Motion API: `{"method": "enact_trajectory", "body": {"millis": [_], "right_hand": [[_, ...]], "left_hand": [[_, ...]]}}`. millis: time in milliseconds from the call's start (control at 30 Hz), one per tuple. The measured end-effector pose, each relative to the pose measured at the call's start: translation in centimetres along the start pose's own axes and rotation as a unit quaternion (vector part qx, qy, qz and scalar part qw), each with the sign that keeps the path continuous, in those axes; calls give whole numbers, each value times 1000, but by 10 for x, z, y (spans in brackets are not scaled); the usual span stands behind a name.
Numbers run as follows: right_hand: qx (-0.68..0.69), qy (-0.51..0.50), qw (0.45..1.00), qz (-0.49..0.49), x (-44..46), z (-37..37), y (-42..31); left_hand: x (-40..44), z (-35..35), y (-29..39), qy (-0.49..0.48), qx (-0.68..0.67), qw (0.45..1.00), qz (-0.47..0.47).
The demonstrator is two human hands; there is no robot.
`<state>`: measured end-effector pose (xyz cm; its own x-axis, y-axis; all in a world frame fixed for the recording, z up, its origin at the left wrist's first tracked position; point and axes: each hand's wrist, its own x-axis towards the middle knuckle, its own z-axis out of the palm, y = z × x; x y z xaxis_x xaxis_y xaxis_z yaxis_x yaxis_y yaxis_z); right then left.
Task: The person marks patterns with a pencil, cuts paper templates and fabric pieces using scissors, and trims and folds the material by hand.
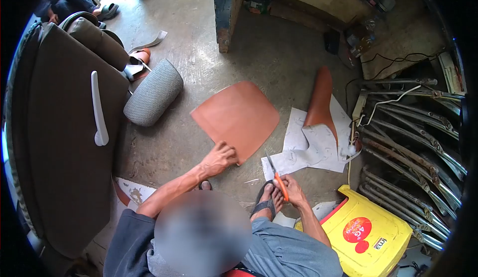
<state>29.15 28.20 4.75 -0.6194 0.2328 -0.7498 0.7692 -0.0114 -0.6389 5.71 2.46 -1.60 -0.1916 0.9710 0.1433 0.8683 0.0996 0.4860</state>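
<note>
Well to the left of the brown sheet [239, 122] stands a big dark cushion [69, 142], its broad face covered in dull cloth, with a curved handle [98, 107], white and smooth like plastic, against it. Between that cushion and the sheet lies a grey headrest [153, 93], plump and rounded, in a coarse woven cloth.

The brown sheet itself lies on the bare, scuffed floor [189, 43] in front of me: smooth, leather-like, roughly square, with rounded far corners and a soft shine. To the right of the sheet, a curled brown piece [321, 97] of similar leathery stuff rises to a narrow tip, over a pale scrap [286, 162] with straight-cut edges and faint markings. Farther right of the sheet and closer to me sits a yellow can [368, 232], boxy and smooth, with round red labels. Farthest right of the sheet are stacked metal tubes [413, 157], long, bent and shiny, with rust in places.

My left hand [219, 158] is on the sheet's near edge, fingers bent and close together; I cannot tell whether my thumb pinches from beneath. My right hand [291, 190], to the right of the sheet and nearer me, has its fingers wrapped around the orange handles of the scissors [280, 185]; their metal blades point away from me, near the sheet but apart from it.
</note>
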Motion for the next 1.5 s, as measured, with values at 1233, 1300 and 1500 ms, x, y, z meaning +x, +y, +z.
{"method": "enact_trajectory", "body": {"millis": [1233,1300,1500], "right_hand": [[50,-156,983,87,25,89,-31],[48,-157,983,85,22,88,-35],[35,-167,983,70,38,88,-35]], "left_hand": [[-24,15,55,239,-427,548,-678],[-19,5,50,233,-514,495,-661],[-16,13,39,203,-638,412,-618]]}}
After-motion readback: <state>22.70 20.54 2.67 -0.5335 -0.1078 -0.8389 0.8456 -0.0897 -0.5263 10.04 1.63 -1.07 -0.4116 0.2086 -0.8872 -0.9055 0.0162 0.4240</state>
